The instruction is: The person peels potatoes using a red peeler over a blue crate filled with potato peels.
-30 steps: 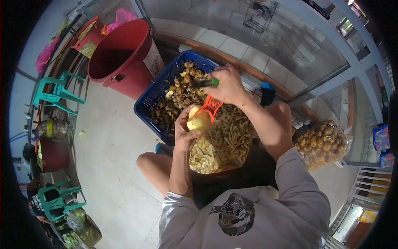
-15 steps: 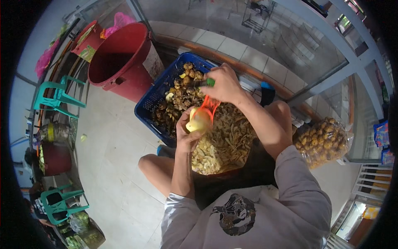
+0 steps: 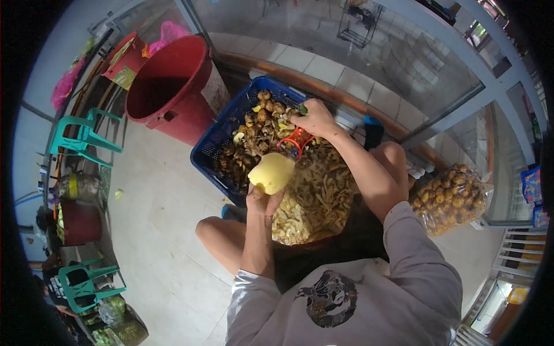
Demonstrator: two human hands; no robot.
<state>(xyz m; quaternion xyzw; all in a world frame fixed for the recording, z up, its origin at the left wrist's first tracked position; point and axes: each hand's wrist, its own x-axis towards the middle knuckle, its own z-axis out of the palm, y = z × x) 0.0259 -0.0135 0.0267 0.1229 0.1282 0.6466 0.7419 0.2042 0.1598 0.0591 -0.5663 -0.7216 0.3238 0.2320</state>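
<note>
1. Nearest the camera, the person's grey long-sleeved shirt with a dark printed motif (image 3: 340, 300) filled the lower frame, both forearms reaching out over bare knees.

2. The left hand (image 3: 262, 202) was clenched from below around a pale yellow, peeled, rounded tuber (image 3: 272, 172), held in the air above the lap, just over the near edge of the heap of peelings.

3. The tuber's long axis ran on a slant – its blunter end toward the upper right and the crate, its narrower end down-left into the palm.

4. Under it lay a broad heap of pale tan peelings and strips (image 3: 314, 193), spreading across the lap.

5. The right hand (image 3: 314, 118) was closed around a small red-orange, wire-framed peeler with a green handle tip (image 3: 296, 138), a little apart from the tuber and over the crate's edge.

6. To do the peeling well, the judgement was that the left hand should turn the tuber about its long axis – strokes running lengthwise, away from the fingers – so that the strips fall on the heap.

7. Beyond stood a blue slatted plastic crate (image 3: 210, 150) holding brown, knobbly unpeeled tubers (image 3: 254, 130).

8. Farther off were a large dark-red plastic bucket (image 3: 173, 86) and, to the right, a clear bag of brown tubers (image 3: 453, 199).
</note>
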